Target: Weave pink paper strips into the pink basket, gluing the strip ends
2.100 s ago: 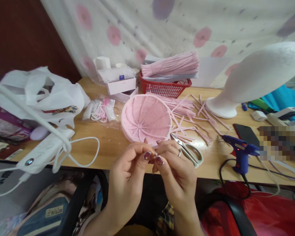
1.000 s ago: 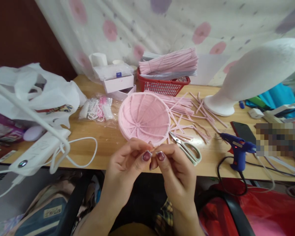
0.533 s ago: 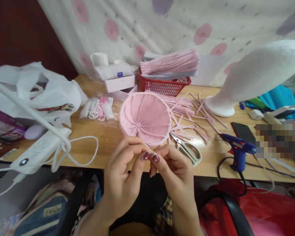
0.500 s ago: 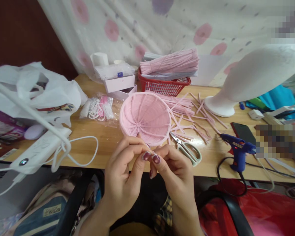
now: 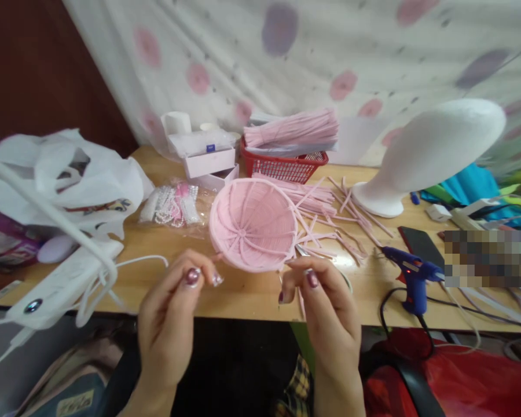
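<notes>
My left hand (image 5: 173, 315) and my right hand (image 5: 325, 307) are raised apart over the table's near edge, both with fingers pinched. A thin pink strip (image 5: 302, 302) hangs from the pinch of my right hand. The left thumb and forefinger are closed on a tiny pink end that is too small to name. Just beyond both hands a pink woven bowl (image 5: 252, 223) lies tilted on the wooden table (image 5: 243, 292), with loose spokes sticking out on its right.
Loose pink strips (image 5: 330, 208) lie right of the bowl, before a red basket (image 5: 286, 165) with a pink bundle. A white foam head (image 5: 429, 150), phone (image 5: 421, 243) and blue glue gun (image 5: 412, 275) are right. Left are a bead bag (image 5: 173, 200), white plastic bag (image 5: 82, 174) and white cable (image 5: 125, 272).
My hands, pinched together in front of the bowl before, have pulled apart sideways, the left one going left and the right one right. The view has tilted slightly.
</notes>
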Tool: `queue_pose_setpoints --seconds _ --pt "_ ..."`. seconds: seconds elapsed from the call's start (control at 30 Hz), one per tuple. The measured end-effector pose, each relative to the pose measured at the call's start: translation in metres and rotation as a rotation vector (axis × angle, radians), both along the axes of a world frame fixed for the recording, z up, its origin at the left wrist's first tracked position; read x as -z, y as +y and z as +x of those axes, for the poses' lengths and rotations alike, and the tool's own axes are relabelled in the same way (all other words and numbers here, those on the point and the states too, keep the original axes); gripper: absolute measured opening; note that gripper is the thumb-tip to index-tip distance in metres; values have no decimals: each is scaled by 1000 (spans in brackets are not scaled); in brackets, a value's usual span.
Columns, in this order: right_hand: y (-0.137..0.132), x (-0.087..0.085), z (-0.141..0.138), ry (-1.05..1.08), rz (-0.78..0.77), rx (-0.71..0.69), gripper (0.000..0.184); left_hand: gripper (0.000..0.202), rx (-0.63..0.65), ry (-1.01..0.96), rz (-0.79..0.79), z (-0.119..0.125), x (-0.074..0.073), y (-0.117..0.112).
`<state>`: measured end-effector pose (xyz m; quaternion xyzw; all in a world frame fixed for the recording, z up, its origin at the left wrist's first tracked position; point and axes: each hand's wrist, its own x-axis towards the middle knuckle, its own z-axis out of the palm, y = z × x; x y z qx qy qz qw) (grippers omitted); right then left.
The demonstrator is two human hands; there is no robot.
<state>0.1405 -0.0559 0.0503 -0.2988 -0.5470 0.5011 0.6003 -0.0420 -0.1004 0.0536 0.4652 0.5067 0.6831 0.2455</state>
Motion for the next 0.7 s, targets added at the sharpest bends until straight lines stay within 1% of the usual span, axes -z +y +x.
queue_pose_setpoints --seconds 0.1,0.13,0.17,0.23,0.27,0.3,0.33,0.4,0.43,0.5,0.53,0.63,0.7 --pt "11 -1 13 -32 80 142 21 52 -139 32 -65 -22 8 6" --pt "14 -2 17 -76 104 190 23 55 -187 71 -65 -27 9 8" --pt "18 -3 21 -139 126 236 27 49 -235 122 -74 -30 9 11" --pt "24 -5 27 -293 167 324 35 18 -294 173 -104 -32 4 17" --pt "27 -6 30 -364 181 363 40 25 -304 171 -131 -31 0 20" --pt "31 -6 32 -419 188 397 43 36 -309 154 -162 -30 -5 23" --pt "35 -6 34 -457 187 420 46 38 -315 137 -192 -29 -9 26" --pt "45 -5 36 -493 170 461 54 30 -325 149 -234 -28 -16 35" --pt "50 -4 37 -506 159 475 57 29 -330 173 -234 -30 -17 40" --pt "61 0 36 -551 135 481 61 31 -318 219 -201 -35 -16 54" --pt "65 3 35 -581 98 472 58 32 -303 232 -176 -38 -14 63" --pt "76 14 27 -629 -106 346 33 37 -230 200 -190 -46 -6 88" --pt "80 20 22 -607 -203 258 27 50 -154 157 -251 -48 -2 101"
